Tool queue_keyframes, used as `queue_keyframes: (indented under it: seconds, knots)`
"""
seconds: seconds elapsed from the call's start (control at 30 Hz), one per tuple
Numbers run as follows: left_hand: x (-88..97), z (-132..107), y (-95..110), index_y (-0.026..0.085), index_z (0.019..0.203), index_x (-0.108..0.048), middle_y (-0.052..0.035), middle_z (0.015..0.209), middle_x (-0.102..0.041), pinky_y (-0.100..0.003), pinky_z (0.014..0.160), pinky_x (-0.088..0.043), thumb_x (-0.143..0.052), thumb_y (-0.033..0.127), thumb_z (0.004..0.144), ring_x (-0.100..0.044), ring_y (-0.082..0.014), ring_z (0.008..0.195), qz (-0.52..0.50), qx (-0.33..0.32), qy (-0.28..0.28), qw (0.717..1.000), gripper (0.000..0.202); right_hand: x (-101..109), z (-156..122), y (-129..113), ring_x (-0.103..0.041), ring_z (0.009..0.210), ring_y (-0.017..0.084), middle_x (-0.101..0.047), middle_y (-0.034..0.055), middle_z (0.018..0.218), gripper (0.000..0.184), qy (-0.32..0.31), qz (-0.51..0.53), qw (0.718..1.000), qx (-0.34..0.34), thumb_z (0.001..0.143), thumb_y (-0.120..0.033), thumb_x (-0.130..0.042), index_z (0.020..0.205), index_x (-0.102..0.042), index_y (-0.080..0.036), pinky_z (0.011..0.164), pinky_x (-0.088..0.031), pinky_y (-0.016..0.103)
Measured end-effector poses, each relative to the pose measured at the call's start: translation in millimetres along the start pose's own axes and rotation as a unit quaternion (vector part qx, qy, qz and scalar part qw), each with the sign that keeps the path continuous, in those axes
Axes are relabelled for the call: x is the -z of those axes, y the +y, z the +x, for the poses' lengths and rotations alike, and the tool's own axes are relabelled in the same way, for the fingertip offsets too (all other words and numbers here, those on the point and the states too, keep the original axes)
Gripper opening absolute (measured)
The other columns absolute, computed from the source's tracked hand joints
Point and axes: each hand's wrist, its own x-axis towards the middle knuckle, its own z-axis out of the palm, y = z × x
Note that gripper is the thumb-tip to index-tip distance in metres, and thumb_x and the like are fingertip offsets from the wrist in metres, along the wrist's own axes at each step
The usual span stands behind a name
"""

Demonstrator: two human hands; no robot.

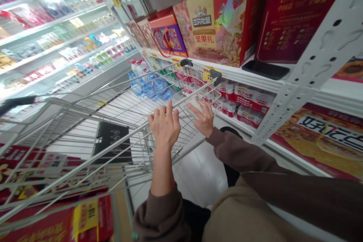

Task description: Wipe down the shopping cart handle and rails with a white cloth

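Observation:
A wire shopping cart stands in front of me, turned at an angle. My left hand lies over the cart's near top rail, fingers curled around it with the thumb side to the right. To its right, my right hand is bent around a small white cloth, which it presses against the same rail close to the cart's corner. The cloth is blurred and partly covered by the fingers. Black plastic caps sit on the cart's corners, and a dark panel hangs in its wire basket.
A shelf on the right carries gift boxes, a black tray and shrink-wrapped bottle packs lower down. A perforated white post rises nearby. Blue-tinted water bottles stand beyond the cart. Red boxes lie at lower left; a lit shelf is behind.

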Motion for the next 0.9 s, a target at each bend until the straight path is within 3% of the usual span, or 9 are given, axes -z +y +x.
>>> queue_keyframes:
  seconds: [0.1, 0.23, 0.4, 0.43, 0.53, 0.6, 0.67, 0.8, 0.9]
  knots:
    - [8.3, -10.6, -13.8, 0.023, 0.148, -0.059, -0.0124, 0.12, -0.07, -0.044, 0.092, -0.032, -0.026, 0.044, 0.109, -0.054, -0.0298, 0.106, -0.004, 0.005, 0.004, 1.0, 0.055, 3.7, 13.3, 26.3, -0.059, 0.114, 0.023, -0.063, 0.008, 0.128, 0.059, 0.048, -0.005, 0.998, -0.043, 0.074, -0.002, -0.055, 0.12, -0.078, -0.029, 0.104, -0.053, 0.042]
    - [18.4, -24.2, -31.7, 0.024, 0.136, -0.069, -0.0142, 0.116, -0.07, -0.047, 0.095, -0.028, -0.027, 0.046, 0.108, -0.053, -0.0319, 0.107, 0.035, 0.124, 0.049, 0.99, 0.054, 1.1, 22.2, 33.9, -0.059, 0.117, 0.025, -0.062, 0.0117, 0.125, 0.058, 0.133, -0.021, 0.982, -0.134, 0.075, -0.002, -0.054, 0.124, -0.077, -0.024, 0.108, -0.052, 0.045]
    - [15.8, -24.7, -28.0, 0.022, 0.132, -0.069, -0.0149, 0.107, -0.067, -0.05, 0.096, -0.026, -0.029, 0.049, 0.107, -0.051, -0.0327, 0.104, 0.057, 0.124, 0.027, 0.99, 0.054, -0.1, 13.8, 25.9, -0.058, 0.118, 0.023, -0.06, 0.0076, 0.133, 0.063, 0.023, 0.002, 1.0, 0.019, 0.073, -0.002, -0.057, 0.126, -0.076, -0.032, 0.109, -0.051, 0.042]
    - [14.7, -24.2, -26.7, 0.022, 0.133, -0.069, -0.0147, 0.107, -0.067, -0.05, 0.097, -0.026, -0.03, 0.049, 0.107, -0.051, -0.0324, 0.104, 0.057, 0.118, 0.029, 0.991, 0.054, 2.0, 17.5, 33.1, -0.058, 0.116, 0.023, -0.061, 0.0073, 0.133, 0.062, 0.017, -0.005, 1.0, 0.01, 0.073, -0.002, -0.057, 0.124, -0.077, -0.032, 0.108, -0.051, 0.042]
    - [12.6, -22.7, -24.5, 0.023, 0.134, -0.068, -0.0147, 0.109, -0.066, -0.051, 0.097, -0.027, -0.031, 0.048, 0.106, -0.05, -0.0326, 0.105, 0.052, 0.104, 0.03, 0.993, 0.053, 6.0, 33.5, 53.6, -0.057, 0.119, 0.025, -0.06, 0.0111, 0.128, 0.058, 0.101, -0.028, 0.983, -0.149, 0.075, -0.003, -0.054, 0.123, -0.077, -0.025, 0.11, -0.048, 0.047]
    - [12.0, -21.3, -23.3, 0.023, 0.133, -0.068, -0.0154, 0.109, -0.066, -0.052, 0.097, -0.028, -0.03, 0.048, 0.106, -0.05, -0.0336, 0.106, 0.046, 0.104, 0.03, 0.993, 0.053, 4.0, 35.9, 51.3, -0.056, 0.124, 0.027, -0.058, 0.0128, 0.128, 0.058, 0.128, -0.02, 0.971, -0.2, 0.078, -0.004, -0.052, 0.128, -0.074, -0.023, 0.114, -0.045, 0.05]
    - [11.3, -20.6, -22.7, 0.024, 0.13, -0.069, -0.0157, 0.108, -0.066, -0.053, 0.097, -0.028, -0.029, 0.048, 0.106, -0.049, -0.0341, 0.106, 0.041, 0.106, 0.037, 0.993, 0.052, 0.0, 27.9, 38.5, -0.055, 0.126, 0.027, -0.057, 0.0135, 0.131, 0.058, 0.107, -0.002, 0.979, -0.172, 0.08, -0.004, -0.052, 0.13, -0.073, -0.024, 0.114, -0.046, 0.049]
    - [8.5, -26.2, -27.1, 0.025, 0.136, -0.067, -0.0151, 0.114, -0.067, -0.054, 0.102, -0.028, -0.034, 0.047, 0.106, -0.05, -0.0332, 0.108, 0.036, 0.102, 0.053, 0.993, 0.05, -2.2, 13.4, 33.3, -0.057, 0.121, 0.024, -0.06, 0.0091, 0.132, 0.059, 0.001, 0.01, 1.0, -0.007, 0.078, -0.004, -0.056, 0.126, -0.076, -0.032, 0.11, -0.05, 0.044]
    - [4.7, -34.4, -32.7, 0.028, 0.144, -0.063, -0.016, 0.133, -0.061, -0.054, 0.107, -0.029, -0.038, 0.044, 0.105, -0.048, -0.0348, 0.12, 0.024, 0.106, 0.077, 0.991, 0.049, -1.9, 20.1, 48.0, -0.057, 0.117, 0.026, -0.061, 0.0112, 0.127, 0.054, 0.107, -0.035, 0.984, -0.136, 0.08, -0.006, -0.055, 0.125, -0.076, -0.027, 0.109, -0.05, 0.049]
